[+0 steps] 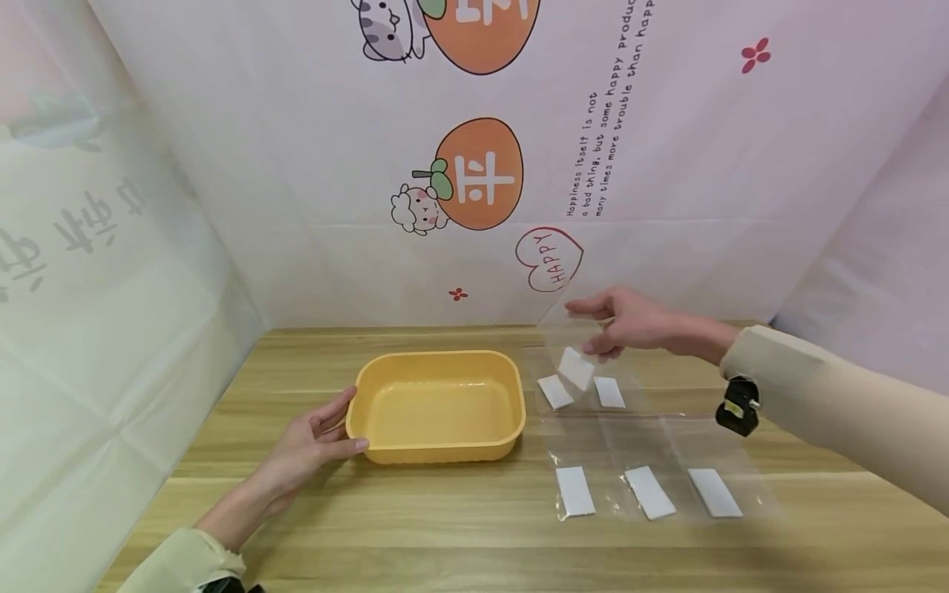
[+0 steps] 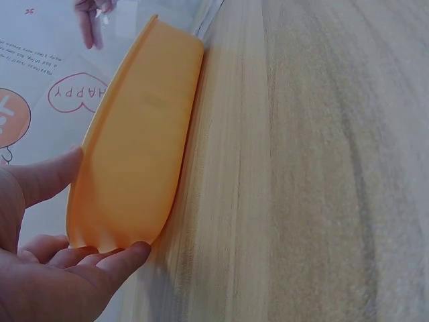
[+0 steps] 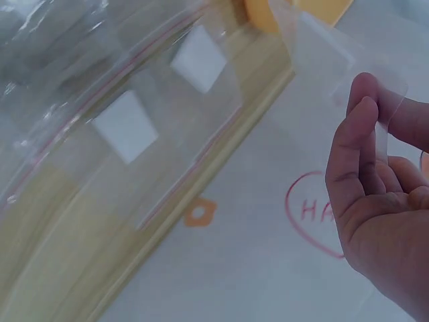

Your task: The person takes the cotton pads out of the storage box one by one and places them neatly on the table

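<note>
A yellow plastic tub (image 1: 445,453) stands on the wooden table. At its left end my left hand (image 1: 292,453) grips it, thumb over the rim and fingers against the outer wall, as the left wrist view also shows. My right hand (image 1: 630,319) pinches a clear plastic bag (image 3: 312,57) with a white label (image 1: 576,369), raised above the table to the right of the tub. Below it lie more clear bags with white labels (image 1: 610,393), in two overlapping rows. I cannot see anything inside the raised bag.
A printed white cloth (image 1: 667,165) hangs behind the table's back edge, and another cloth (image 1: 89,329) borders the left side. Bare wood (image 1: 415,527) shows in front of the tub. The front bags (image 1: 645,445) spread out under my right forearm.
</note>
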Available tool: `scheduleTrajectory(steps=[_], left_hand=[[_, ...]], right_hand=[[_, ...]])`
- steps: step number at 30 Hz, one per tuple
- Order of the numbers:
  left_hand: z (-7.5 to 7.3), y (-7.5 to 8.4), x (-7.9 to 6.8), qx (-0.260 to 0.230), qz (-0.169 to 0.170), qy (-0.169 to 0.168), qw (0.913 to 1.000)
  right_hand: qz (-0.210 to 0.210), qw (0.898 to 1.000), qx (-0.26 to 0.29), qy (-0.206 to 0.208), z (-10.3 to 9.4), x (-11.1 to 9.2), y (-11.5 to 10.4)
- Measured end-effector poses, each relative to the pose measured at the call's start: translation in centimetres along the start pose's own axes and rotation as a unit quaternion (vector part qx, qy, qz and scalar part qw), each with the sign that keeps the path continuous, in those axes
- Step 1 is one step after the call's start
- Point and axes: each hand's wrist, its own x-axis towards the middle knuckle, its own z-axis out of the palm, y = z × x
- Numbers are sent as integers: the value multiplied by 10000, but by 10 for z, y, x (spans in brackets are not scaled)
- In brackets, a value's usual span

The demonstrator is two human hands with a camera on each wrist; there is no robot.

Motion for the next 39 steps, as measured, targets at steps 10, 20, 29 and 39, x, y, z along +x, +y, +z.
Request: scheduleTrajectory(steps=[10,20,29,39], left_hand=[[0,0,0,-23,-95,14,10000],[0,5,0,-67,47,-118,9999],[-1,4,1,-85,43,-109,9999],[-1,3,1,-82,-12,-61,9999]], right_hand=[[454,9989,-55,47,-19,-13,64],[580,9977,304,199,-34,-24,116],[714,9969,322,87,-38,-37,146],[690,9973,-177,204,-38,-44,172]])
